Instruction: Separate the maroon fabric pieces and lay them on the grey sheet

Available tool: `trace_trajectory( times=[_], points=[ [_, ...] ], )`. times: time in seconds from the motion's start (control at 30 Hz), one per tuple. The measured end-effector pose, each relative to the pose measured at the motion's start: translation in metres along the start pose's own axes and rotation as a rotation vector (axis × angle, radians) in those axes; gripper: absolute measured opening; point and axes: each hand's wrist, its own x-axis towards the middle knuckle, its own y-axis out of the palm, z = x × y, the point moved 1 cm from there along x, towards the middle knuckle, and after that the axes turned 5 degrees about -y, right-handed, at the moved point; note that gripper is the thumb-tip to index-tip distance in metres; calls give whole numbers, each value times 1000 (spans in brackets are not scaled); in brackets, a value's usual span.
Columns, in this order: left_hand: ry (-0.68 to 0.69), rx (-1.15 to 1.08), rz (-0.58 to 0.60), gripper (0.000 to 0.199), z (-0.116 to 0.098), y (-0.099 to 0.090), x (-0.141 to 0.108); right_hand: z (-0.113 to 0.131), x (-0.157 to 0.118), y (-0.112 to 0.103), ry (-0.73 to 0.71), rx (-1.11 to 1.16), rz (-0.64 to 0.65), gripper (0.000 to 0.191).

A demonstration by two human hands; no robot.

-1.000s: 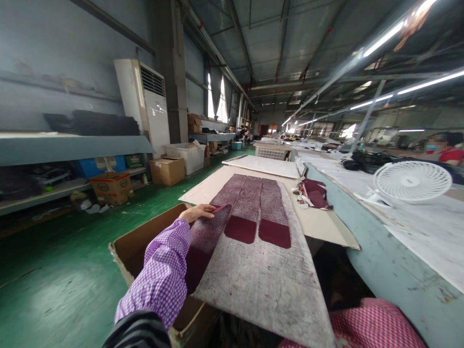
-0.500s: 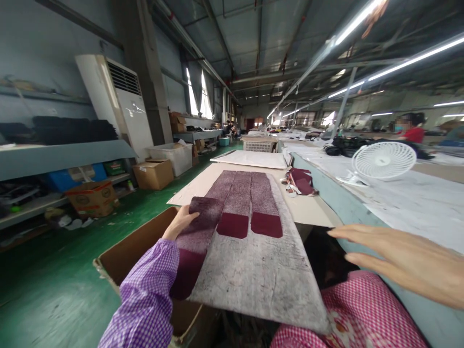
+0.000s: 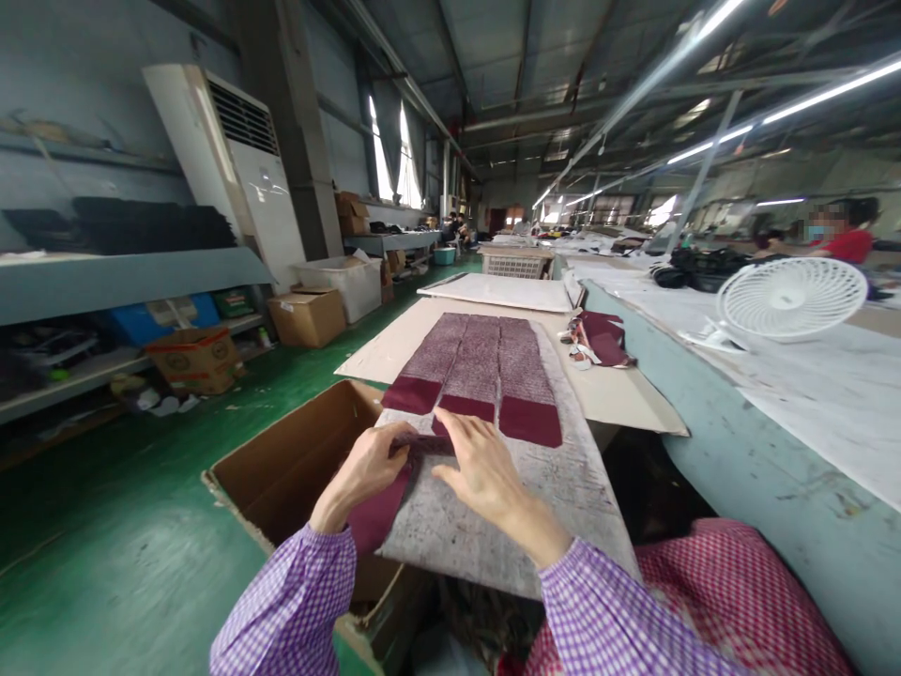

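Three speckled maroon fabric pieces [image 3: 529,422] with plain maroon ends lie side by side on a worn grey board [image 3: 485,526]. Nearer to me, my left hand [image 3: 370,469] pinches the upper edge of another maroon piece [image 3: 380,512], which hangs down over the board's left edge. My right hand [image 3: 485,465] is over the board just right of it, thumb and fingers apart, beside the piece's right end. It does not visibly grip the fabric.
An open cardboard box [image 3: 282,460] stands below the board's left side. Maroon scraps [image 3: 602,338] lie on the pale board beyond. To the right, a white fan [image 3: 788,299] stands on a long table [image 3: 809,404]. A person in red [image 3: 848,244] is far right.
My right hand has come in from the far right to beside my left hand. The piece in my left hand has moved nearer to me, uncovering the leftmost laid piece.
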Motion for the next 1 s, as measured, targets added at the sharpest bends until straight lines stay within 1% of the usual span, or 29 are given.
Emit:
trace_trajectory(
  times=[0.07, 0.1, 0.17, 0.2, 0.23, 0.27, 0.3, 0.37, 0.43, 0.5, 0.6, 0.7, 0.73, 0.8, 0.9, 1.0],
  points=[
    [103, 60, 53, 28, -7, 3, -9, 3, 0, 9, 23, -12, 90, 52],
    [158, 82, 110, 28, -9, 1, -13, 3, -2, 12, 42, -11, 134, 45],
    [208, 50, 262, 33, -9, -10, -19, 0, -6, 15, 74, 14, 192, 33],
    [226, 12, 321, 42, -6, -19, -20, -4, -8, 16, 84, 36, 200, 29],
    [235, -21, 344, 55, 0, -29, -21, -7, -9, 18, 92, 61, 196, 25],
    [226, -38, 319, 66, 9, -39, -21, -12, -10, 19, 100, 87, 186, 22],
    [194, -26, 274, 73, 21, -48, -20, -15, -11, 20, 108, 111, 176, 20],
    [100, 69, 192, 73, 47, -57, -17, -22, -12, 24, 126, 153, 156, 16],
    [21, 208, 154, 62, 72, -56, -11, -25, -13, 26, 132, 190, 141, 15],
    [18, 300, 119, 47, 88, -47, -5, -25, -14, 28, 121, 219, 131, 17],
    [63, 325, 37, 31, 95, -35, 0, -21, -15, 28, 118, 237, 117, 16],
    [80, 308, -43, 28, 89, -34, -3, -13, -15, 22, 116, 232, 99, 15],
    [86, 300, -51, 28, 85, -35, -5, -9, -14, 19, 106, 227, 96, 15],
    [98, 279, -30, 28, 74, -41, -10, -1, -14, 7, 74, 217, 91, 15],
    [137, 237, 48, 27, 46, -50, -21, 12, -18, -25, 13, 212, 83, 16],
    [212, 242, 167, 29, 6, -55, -43, 25, -31, -72, -46, 180, 56, 18]
  ],
)
